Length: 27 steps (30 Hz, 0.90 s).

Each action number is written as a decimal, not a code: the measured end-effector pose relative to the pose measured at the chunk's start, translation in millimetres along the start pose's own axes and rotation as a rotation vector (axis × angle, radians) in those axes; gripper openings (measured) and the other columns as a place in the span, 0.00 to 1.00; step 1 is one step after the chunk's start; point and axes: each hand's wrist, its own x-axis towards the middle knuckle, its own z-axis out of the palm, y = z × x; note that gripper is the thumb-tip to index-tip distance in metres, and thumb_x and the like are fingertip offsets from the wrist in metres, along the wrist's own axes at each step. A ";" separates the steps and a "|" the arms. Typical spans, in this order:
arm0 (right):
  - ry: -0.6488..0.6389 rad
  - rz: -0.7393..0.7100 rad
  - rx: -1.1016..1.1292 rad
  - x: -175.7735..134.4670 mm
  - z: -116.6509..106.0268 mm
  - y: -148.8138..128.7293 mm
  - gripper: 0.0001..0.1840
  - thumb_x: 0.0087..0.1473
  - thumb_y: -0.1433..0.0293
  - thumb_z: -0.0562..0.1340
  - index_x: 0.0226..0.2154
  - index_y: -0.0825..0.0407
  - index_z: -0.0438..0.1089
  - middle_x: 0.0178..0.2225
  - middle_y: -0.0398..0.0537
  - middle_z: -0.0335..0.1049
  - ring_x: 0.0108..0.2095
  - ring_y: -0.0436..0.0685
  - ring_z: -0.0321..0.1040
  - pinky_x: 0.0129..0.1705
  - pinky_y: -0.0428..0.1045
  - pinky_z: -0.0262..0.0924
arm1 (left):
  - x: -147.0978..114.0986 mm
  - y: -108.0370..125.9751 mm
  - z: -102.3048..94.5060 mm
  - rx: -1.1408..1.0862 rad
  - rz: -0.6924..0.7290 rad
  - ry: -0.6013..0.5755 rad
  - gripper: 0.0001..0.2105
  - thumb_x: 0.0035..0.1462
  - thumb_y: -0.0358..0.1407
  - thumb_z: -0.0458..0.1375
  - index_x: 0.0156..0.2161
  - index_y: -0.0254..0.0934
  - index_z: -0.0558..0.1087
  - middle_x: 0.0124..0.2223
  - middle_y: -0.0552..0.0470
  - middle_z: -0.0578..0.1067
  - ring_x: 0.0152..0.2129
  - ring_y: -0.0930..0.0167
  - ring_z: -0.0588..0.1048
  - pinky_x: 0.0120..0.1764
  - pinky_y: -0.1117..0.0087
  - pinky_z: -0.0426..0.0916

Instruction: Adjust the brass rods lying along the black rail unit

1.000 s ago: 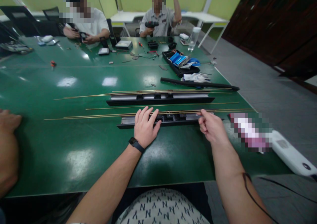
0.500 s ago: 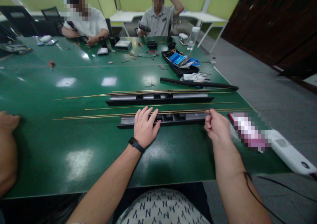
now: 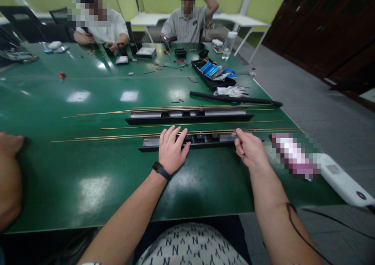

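Across the near black rail (image 3: 150,148), with its silvery inner channel and several black blocks, lies my left hand (image 3: 172,150). Its fingers are spread, resting over the rail and the thin brass rods. My right hand (image 3: 250,147) is closed in a pinch on a thin brass rod (image 3: 68,140) near the rail's right end. That rod runs along the rail and sticks out far to the left. Another loose rod (image 3: 125,127) lies just behind. Farther back sits a second black rail (image 3: 190,120), also with brass rods along it.
A long black strip (image 3: 234,98), white gloves (image 3: 231,91) and a black tray (image 3: 202,75) lie beyond the rails. To the right are a pink packet (image 3: 293,155) and a white power bank-like device (image 3: 341,179). Another person's arm (image 3: 10,179) rests at left; two people sit opposite.
My right hand has moved left along the near rail, and the pinched rod's left end has slid farther left. My left hand stays put. A person opposite has lowered a power drill.
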 end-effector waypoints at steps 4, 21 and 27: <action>-0.044 0.039 -0.023 0.2 1.1 1.2 0.20 0.53 0.56 0.74 0.33 0.55 0.74 0.16 0.39 0.66 0.08 0.43 0.49 0.08 0.39 0.39 | 0.1 -0.2 0.9 -0.003 -0.004 -0.004 0.23 0.67 0.42 0.58 0.64 0.42 0.70 0.63 0.42 0.73 0.66 0.56 0.65 0.70 0.48 0.52; 0.212 -0.044 0.060 4.6 -9.4 -7.4 0.12 0.56 0.63 0.69 0.28 0.54 0.72 0.16 0.38 0.64 0.09 0.43 0.50 0.07 0.40 0.41 | -0.4 -1.0 0.3 0.005 0.009 0.006 0.22 0.67 0.42 0.57 0.64 0.40 0.71 0.63 0.42 0.74 0.66 0.57 0.65 0.70 0.49 0.53; 0.044 -0.002 0.033 1.2 -3.9 -2.1 0.16 0.53 0.59 0.73 0.32 0.54 0.74 0.16 0.38 0.65 0.08 0.43 0.50 0.08 0.39 0.40 | 0.1 -0.9 0.9 0.007 0.004 0.008 0.22 0.67 0.42 0.57 0.64 0.41 0.71 0.63 0.43 0.74 0.66 0.57 0.66 0.70 0.49 0.52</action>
